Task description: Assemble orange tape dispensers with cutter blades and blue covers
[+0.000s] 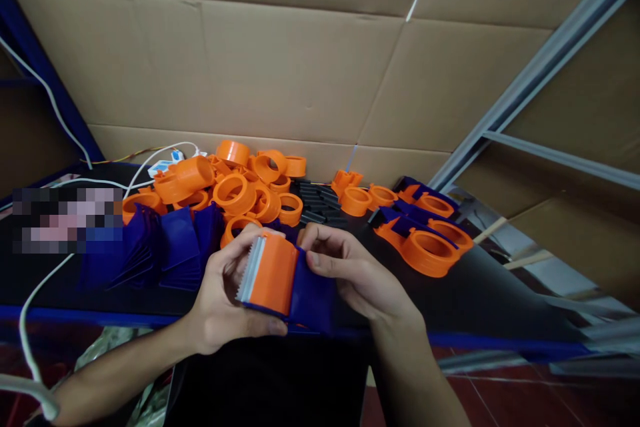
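Note:
Both my hands hold one orange and blue tape dispenser (283, 279) above the near edge of the black table (480, 293). My left hand (225, 300) wraps round its orange body, thumb underneath, beside the serrated metal blade at its left end. My right hand (350, 273) grips the blue part on the right, fingers curled over the top. Behind them lies a pile of orange rings (235, 190), with a stack of blue plastic pieces (165, 247) to the left of my hands.
Several assembled orange and blue dispensers (427, 233) lie at the right of the table. Small black rods (320, 203) sit behind the hands. White cables (30, 320) run along the left. Cardboard (250, 67) walls the back; a metal rack frame (525, 80) stands at right.

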Available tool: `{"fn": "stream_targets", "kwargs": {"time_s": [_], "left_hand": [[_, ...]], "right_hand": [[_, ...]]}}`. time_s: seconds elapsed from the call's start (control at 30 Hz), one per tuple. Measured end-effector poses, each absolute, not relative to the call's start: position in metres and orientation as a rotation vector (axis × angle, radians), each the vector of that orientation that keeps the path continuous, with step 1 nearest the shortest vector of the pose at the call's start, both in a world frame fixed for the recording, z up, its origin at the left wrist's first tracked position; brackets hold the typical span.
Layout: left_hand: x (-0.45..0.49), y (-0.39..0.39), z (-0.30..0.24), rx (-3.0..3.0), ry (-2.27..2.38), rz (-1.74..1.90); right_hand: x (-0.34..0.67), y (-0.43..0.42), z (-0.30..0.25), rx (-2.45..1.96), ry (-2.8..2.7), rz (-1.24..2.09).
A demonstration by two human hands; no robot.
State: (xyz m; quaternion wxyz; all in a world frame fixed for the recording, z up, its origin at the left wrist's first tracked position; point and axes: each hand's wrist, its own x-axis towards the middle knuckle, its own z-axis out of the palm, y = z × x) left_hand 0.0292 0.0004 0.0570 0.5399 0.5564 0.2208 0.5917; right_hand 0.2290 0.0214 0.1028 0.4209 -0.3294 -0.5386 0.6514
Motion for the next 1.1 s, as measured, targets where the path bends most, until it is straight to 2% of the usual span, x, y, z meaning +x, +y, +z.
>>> {"fn": "stream_targets", "kwargs": {"time_s": [0.33, 0.43, 0.57, 0.67, 0.8, 0.93, 1.0, 1.1], "left_hand": [[0.032, 0.003, 0.054, 1.149, 0.543, 1.361], [0.04, 0.005, 0.047, 1.03, 0.516, 1.416], [0.047, 0.009, 0.041, 0.82, 0.51, 1.479], [0.049, 0.01, 0.04, 0.74, 0.522, 1.512], [0.053, 0.007, 0.043, 0.774, 0.469, 1.417], [0.058, 0.004, 0.045, 0.936, 0.392, 1.285], [0.056, 0.004, 0.046, 1.023, 0.417, 1.253], [0.052, 0.005, 0.044, 1.159, 0.433, 1.164]], "right_hand": [[0.23, 0.03, 0.094, -0.783, -1.367, 1.619], [0.227, 0.029, 0.096, -0.831, -1.509, 1.327], [0.232, 0.01, 0.103, -0.985, -1.862, 0.575], [0.241, -0.014, 0.1, -1.061, -2.103, 0.201], [0.256, -0.028, 0.091, -1.097, -2.183, -0.007], [0.299, 0.005, 0.109, -1.155, -2.11, 0.02], [0.337, 0.038, 0.129, -1.31, -1.994, -0.068], [0.406, 0.101, 0.157, -1.709, -1.702, -0.374]]}}
